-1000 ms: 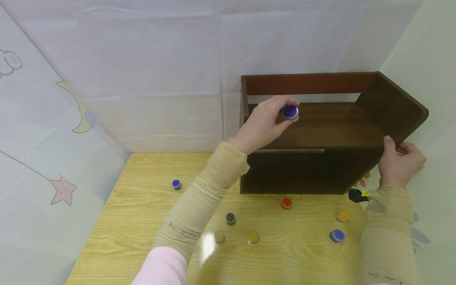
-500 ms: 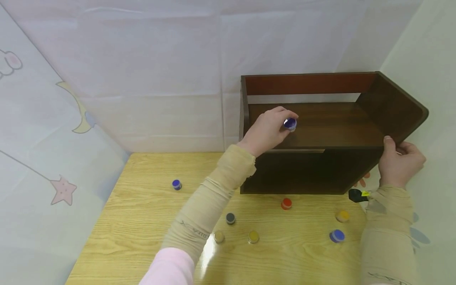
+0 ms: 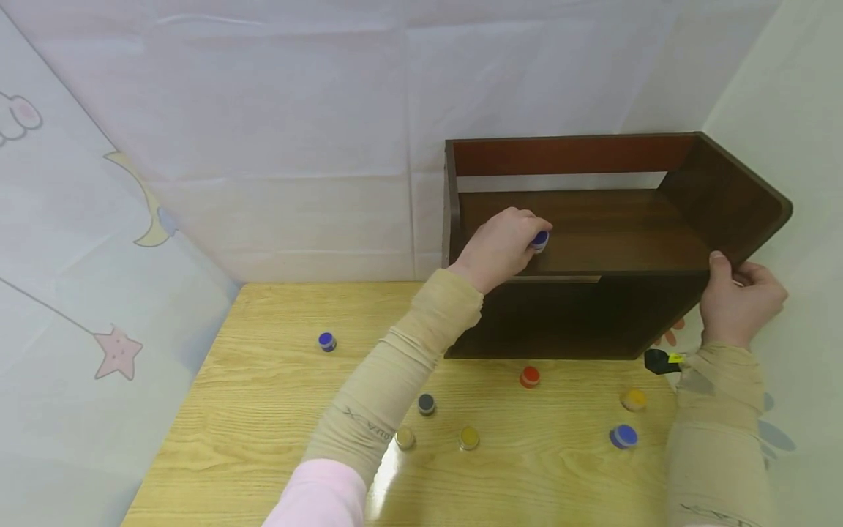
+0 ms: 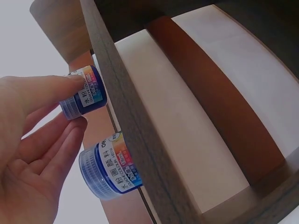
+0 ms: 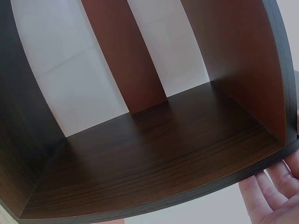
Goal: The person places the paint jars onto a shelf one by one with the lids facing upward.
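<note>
My left hand (image 3: pixel 500 249) pinches a small blue gouache paint jar (image 3: pixel 540 241) with a clear lid, just above the top board of a dark brown wooden shelf (image 3: pixel 619 219). In the left wrist view, thumb and fingertips hold that jar (image 4: pixel 84 93) at the board's front edge. A second blue-labelled paint jar (image 4: pixel 112 165) stands on the same board there; in the head view the left hand and arm seem to hide it. My right hand (image 3: pixel 740 300) grips the shelf's front right corner, thumb on top. Its fingers (image 5: pixel 268 191) show against the shelf's edge in the right wrist view.
Several paint jars stand on the wooden table (image 3: pixel 263 439): purple-blue (image 3: pixel 327 342), dark grey (image 3: pixel 426 404), red (image 3: pixel 530 377), orange (image 3: pixel 634 400), blue (image 3: pixel 623 436) and two yellowish ones. A black object (image 3: pixel 661 361) with a yellow tag lies right of the shelf. Printed cloth walls enclose the table.
My left hand has come down and forward in the view with the paint jar, from above the board to near its surface. The jar's lid has turned partly away. My right hand has stayed put.
</note>
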Tool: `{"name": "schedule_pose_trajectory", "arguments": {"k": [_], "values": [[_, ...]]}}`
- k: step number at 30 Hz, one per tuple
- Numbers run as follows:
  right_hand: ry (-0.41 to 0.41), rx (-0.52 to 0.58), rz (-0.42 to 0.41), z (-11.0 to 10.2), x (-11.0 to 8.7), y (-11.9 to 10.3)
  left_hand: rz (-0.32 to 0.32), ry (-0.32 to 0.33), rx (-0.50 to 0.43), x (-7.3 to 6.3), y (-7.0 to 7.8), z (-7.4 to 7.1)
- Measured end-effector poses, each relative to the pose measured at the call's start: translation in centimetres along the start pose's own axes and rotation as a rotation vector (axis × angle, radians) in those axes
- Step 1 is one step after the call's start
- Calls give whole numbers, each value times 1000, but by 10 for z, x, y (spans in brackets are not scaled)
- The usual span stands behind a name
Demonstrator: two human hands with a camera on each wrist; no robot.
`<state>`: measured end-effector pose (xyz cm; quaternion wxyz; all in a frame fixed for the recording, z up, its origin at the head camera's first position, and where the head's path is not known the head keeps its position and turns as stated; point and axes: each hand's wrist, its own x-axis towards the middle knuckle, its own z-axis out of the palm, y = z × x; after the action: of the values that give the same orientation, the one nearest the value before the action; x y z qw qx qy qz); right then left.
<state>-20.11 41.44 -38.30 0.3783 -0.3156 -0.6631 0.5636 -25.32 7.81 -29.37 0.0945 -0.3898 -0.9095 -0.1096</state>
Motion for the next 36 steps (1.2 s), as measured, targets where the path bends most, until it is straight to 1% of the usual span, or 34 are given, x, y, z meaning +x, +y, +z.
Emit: {"name": "schedule_pose_trajectory", "arguments": {"k": [5, 9, 14, 20, 25, 32, 34, 36], "values": [[2, 16, 5, 0, 0, 0, -1, -20, 26, 1, 3, 2], [2, 18, 13, -1, 0, 0, -16, -39, 37, 1, 4, 3], [0, 0, 3, -2, -2, -1, -34, -33, 54, 1, 7, 5], [0, -14, -7, -1, -2, -1, -62, -11, 96, 1, 9, 6], [0, -27, -20, -1, -4, -2, -57, 8, 120, 1, 10, 7], [-2, -24, -27, 0, -4, -2, -70, 21, 72, -1, 10, 8], [-2, -24, -26, 1, -4, -2, -71, 37, 68, -2, 10, 7], [-3, -22, -26, 1, -4, -2, -67, 70, 64, -2, 10, 5]]}}
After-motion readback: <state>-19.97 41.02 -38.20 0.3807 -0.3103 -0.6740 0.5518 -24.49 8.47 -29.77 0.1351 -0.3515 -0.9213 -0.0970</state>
